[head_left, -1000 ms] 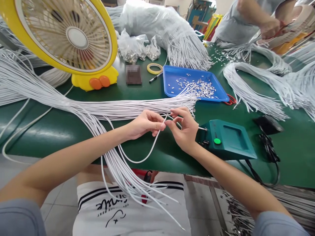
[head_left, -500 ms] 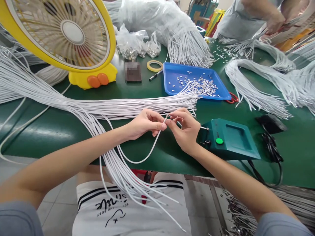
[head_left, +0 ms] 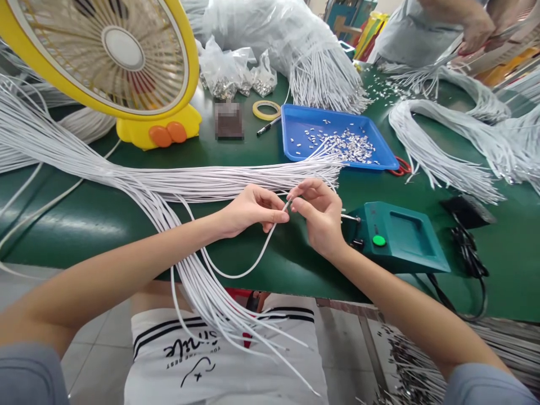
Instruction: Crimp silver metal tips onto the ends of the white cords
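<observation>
My left hand (head_left: 260, 212) pinches a white cable (head_left: 266, 243) just below its end, thumb against the fingers. The cable droops in a loop below the hand. Close by the cable's tip is my right hand (head_left: 318, 214), its fingers curled and thumb apart from them, with nothing visible in between. Whether a fingertip touches the tip is hard to see. Behind both hands lies a thick bundle of white cables (head_left: 202, 183), part of which hangs over the table edge onto my lap. A green device (head_left: 400, 236) with a lit green button stands right of my right hand.
A blue tray (head_left: 301, 126) holds many small metal pieces. At the left stands a yellow fan (head_left: 185, 121). Tape (head_left: 266, 111), a pen (head_left: 265, 128) and bags of metal parts (head_left: 223, 73) lie behind. More cable bundles (head_left: 439, 140) are at right, near a co-worker's hands (head_left: 478, 31).
My right hand has loosened from the cable's tip and moved slightly right, its thumb parting from the fingers. My left hand keeps its pinch on the cable.
</observation>
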A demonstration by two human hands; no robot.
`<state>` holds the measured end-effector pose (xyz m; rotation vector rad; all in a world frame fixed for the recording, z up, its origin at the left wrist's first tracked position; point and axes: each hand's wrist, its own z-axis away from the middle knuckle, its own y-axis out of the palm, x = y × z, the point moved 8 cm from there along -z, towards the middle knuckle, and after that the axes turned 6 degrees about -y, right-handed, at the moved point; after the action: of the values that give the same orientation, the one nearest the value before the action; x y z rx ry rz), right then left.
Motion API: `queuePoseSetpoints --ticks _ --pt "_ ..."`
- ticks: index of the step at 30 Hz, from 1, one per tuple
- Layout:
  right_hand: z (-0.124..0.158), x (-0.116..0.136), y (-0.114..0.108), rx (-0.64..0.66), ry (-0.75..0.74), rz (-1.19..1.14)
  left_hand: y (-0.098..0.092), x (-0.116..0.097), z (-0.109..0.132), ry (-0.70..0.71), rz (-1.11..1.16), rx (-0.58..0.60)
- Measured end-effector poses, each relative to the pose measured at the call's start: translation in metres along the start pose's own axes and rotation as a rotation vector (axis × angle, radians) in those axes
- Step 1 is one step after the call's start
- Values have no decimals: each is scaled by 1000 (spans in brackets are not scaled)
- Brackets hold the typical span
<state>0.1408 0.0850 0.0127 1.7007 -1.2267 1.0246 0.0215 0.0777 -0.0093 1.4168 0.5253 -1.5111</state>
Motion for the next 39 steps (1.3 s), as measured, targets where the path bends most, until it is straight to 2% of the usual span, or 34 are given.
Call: queuePoseSetpoints --ticks 5,10,17,26,39 --pt "0 -1 -2 -46 32 3 -3 1 -1 6 -22 -46" --pt "1 -4 0 -30 79 -10 -6 0 0 8 -24 -108" --pt "1 -3 4 14 79 -17 -5 0 0 11 -35 -96" --pt "0 -2 -2 -35 21 0 -7 1 0 23 -48 -84" --pt "-1 1 5 32 74 93 -7 0 -1 61 -12 -69"
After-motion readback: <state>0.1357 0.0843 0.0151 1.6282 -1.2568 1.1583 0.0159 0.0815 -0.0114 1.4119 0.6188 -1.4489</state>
